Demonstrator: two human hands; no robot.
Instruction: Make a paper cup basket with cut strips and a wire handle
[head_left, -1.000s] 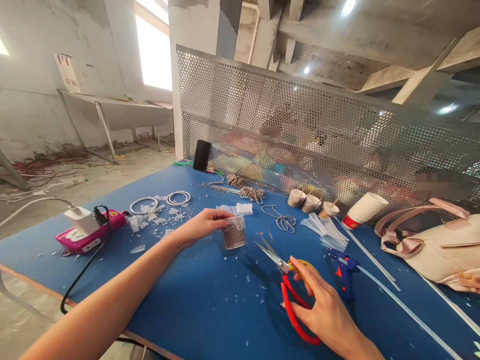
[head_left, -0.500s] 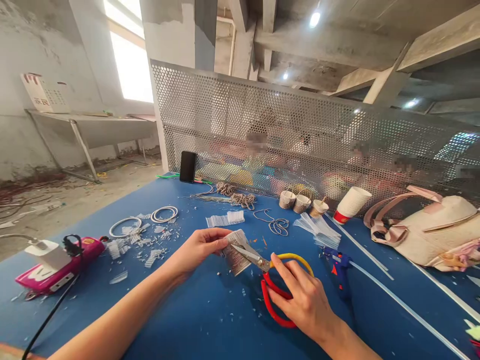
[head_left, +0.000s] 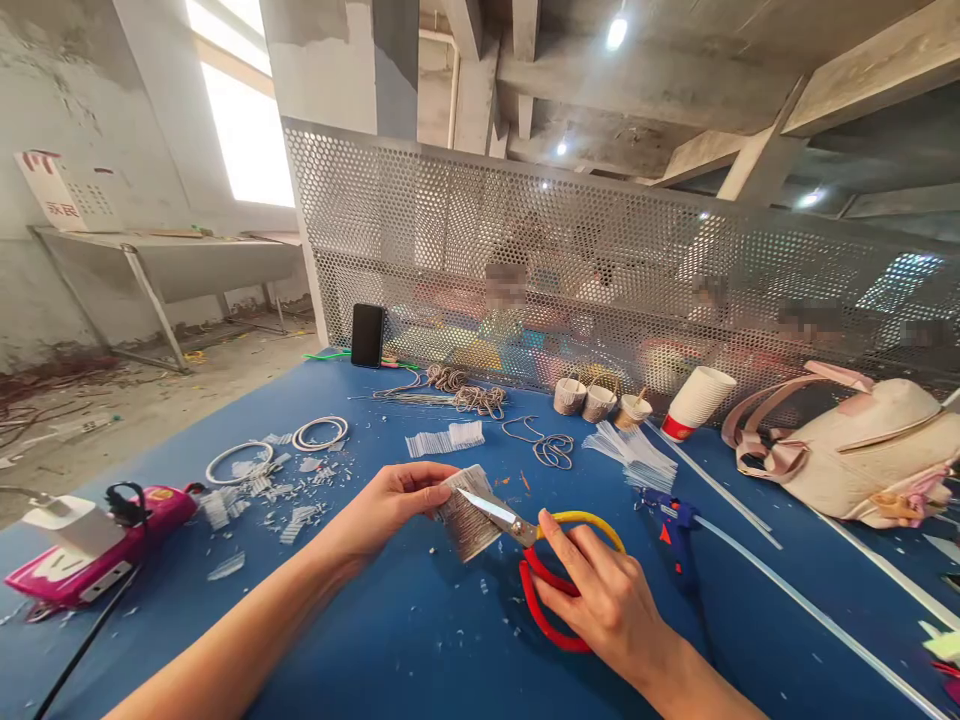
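Head view: one cord-wrapped cup (head_left: 471,522) is held tilted above the one blue table (head_left: 420,650). The left hand (head_left: 394,510) pinches the cup by its upper edge; its fingers behind are partly hidden. The right hand (head_left: 611,590) grips one pair of scissors (head_left: 523,530) just right of the cup, its fingers closed around the red and yellow handles. A blade lies across the cup's near side; whether it touches cannot be told.

Beyond the cup, to the right, three small cups (head_left: 599,403) stand in a row, with one tilted stack of paper cups (head_left: 700,402) next to them. Right of the cup are one glue gun (head_left: 675,515) and, farther off, one bag (head_left: 862,450). Beyond the cup, to the left, one phone (head_left: 368,335) stands upright. Left of the cup, white rings (head_left: 240,444) lie in two spots, with one pink power strip (head_left: 112,575) farther left.
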